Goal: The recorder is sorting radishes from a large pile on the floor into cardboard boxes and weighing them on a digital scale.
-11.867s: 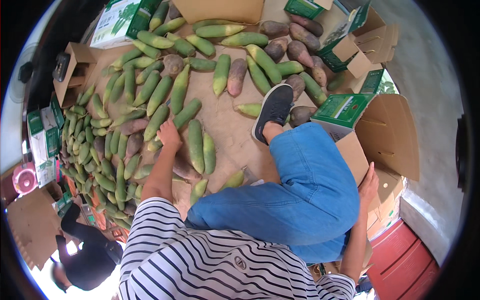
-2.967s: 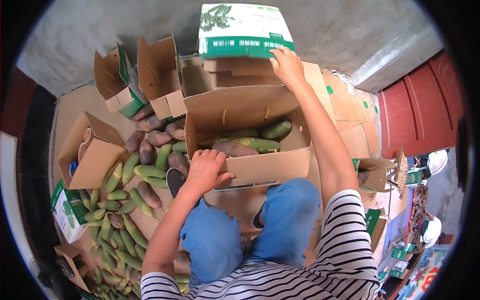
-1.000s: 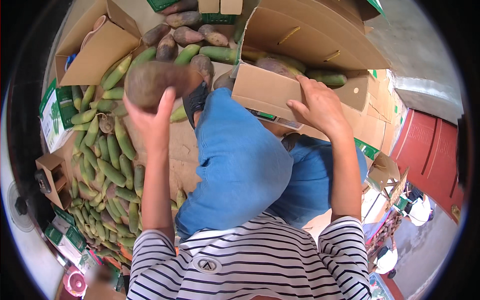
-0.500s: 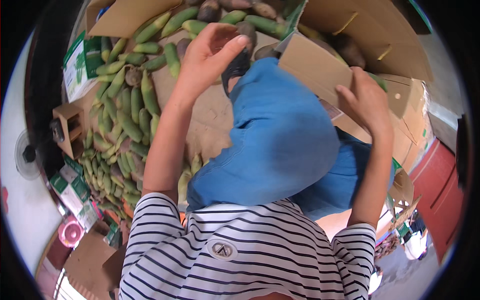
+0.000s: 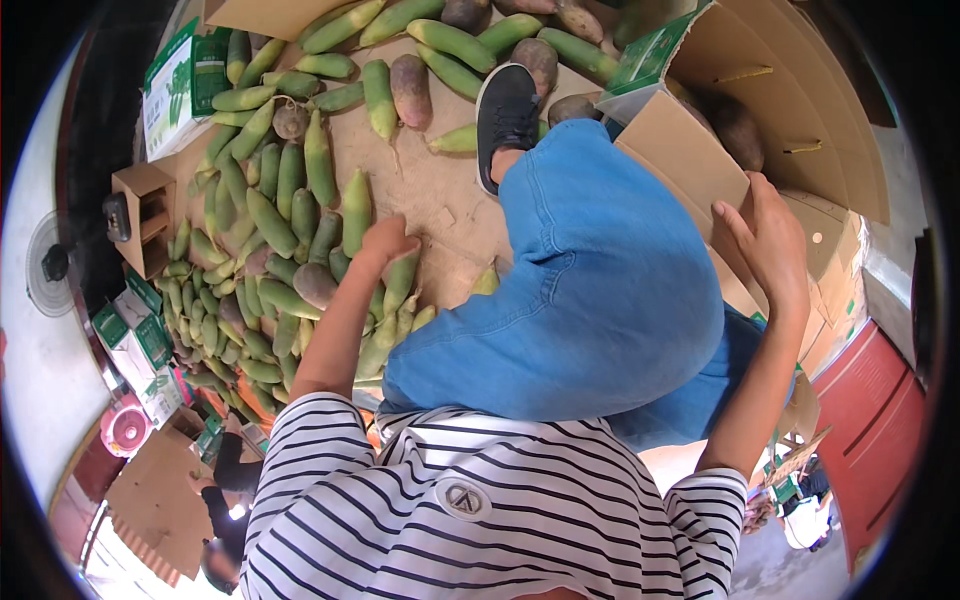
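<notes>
Brown cardboard sheet (image 5: 445,205) covers the floor, bare in a patch between the left hand (image 5: 388,240) and the black shoe (image 5: 506,112). That patch is the main open room for the left hand; radishes edge it on the far and left sides, the blue trouser leg (image 5: 610,290) on the near and right.

The left hand is low over the pile's right edge, fingers curled down. One green radish (image 5: 402,274) lies just on its near side and a paler radish (image 5: 357,212) just beyond it to the left; whether the fingers grip anything I cannot tell. A purple radish (image 5: 316,286) lies left of the forearm. Room to the left is tight, as the pile (image 5: 280,215) lies dense there, out to the small carton (image 5: 143,220) and the printed box (image 5: 186,92).

The right hand (image 5: 770,238) is at the near wall of the open box (image 5: 675,150), on the right, thumb spread from bent fingers at the upper edge; I cannot tell how firmly it holds. Inside the box, toward the far right, lies a dark radish (image 5: 736,134). The box's tall flap (image 5: 825,100), with two yellow cords, stands up on the right, while the mouth faces upward. The knee fills the space between the hands.
</notes>
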A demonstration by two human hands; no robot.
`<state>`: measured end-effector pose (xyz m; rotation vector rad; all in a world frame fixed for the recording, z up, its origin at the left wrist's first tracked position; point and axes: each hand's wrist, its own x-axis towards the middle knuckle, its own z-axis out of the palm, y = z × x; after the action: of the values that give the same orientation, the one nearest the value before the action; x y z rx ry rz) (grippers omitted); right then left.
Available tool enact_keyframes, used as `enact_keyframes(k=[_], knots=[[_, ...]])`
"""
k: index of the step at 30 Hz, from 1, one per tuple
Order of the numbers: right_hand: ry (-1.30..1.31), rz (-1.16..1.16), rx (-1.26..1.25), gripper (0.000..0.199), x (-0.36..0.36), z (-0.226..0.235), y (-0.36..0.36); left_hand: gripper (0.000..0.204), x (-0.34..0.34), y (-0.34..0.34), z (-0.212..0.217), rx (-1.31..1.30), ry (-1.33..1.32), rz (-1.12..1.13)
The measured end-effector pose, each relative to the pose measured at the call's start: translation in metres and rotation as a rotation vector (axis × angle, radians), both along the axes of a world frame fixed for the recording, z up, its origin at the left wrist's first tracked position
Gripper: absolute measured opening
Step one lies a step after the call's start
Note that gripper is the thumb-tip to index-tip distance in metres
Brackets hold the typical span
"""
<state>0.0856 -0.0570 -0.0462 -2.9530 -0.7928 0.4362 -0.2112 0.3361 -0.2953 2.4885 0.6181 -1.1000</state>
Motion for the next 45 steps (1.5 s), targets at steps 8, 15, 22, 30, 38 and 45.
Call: enact_keyframes(k=[8, 15, 22, 30, 38, 45], knots=[[0.035, -0.093, -0.069, 0.038, 0.001, 0.005, 0.006, 0.061, -0.102, -0.030, -0.067, 0.079, -0.020, 0.366], [-0.003, -0.041, 0.037, 0.038, -0.001, -0.004, -0.002, 0.062, -0.028, -0.043, -0.011, -0.012, -0.536, 0.487], [-0.003, -0.056, 0.024, 0.039, -0.001, -0.013, -0.012, 0.066, 0.151, -0.062, 0.183, -0.336, -1.493, 0.489], [0.084, -0.051, 0.010, 0.043, 0.004, -0.018, -0.004, 0.069, 0.302, -0.196, 0.305, -0.518, -1.740, -0.549], [0.007, -0.103, 0.068, 0.041, -0.001, -0.014, -0.007, 0.046, 0.280, -0.218, 0.343, -0.305, -1.048, -0.850], [-0.294, -0.302, 0.397, 0.062, -0.052, 0.061, -0.063, 0.056, 0.211, -0.240, 0.402, -0.226, -0.971, -0.997]])
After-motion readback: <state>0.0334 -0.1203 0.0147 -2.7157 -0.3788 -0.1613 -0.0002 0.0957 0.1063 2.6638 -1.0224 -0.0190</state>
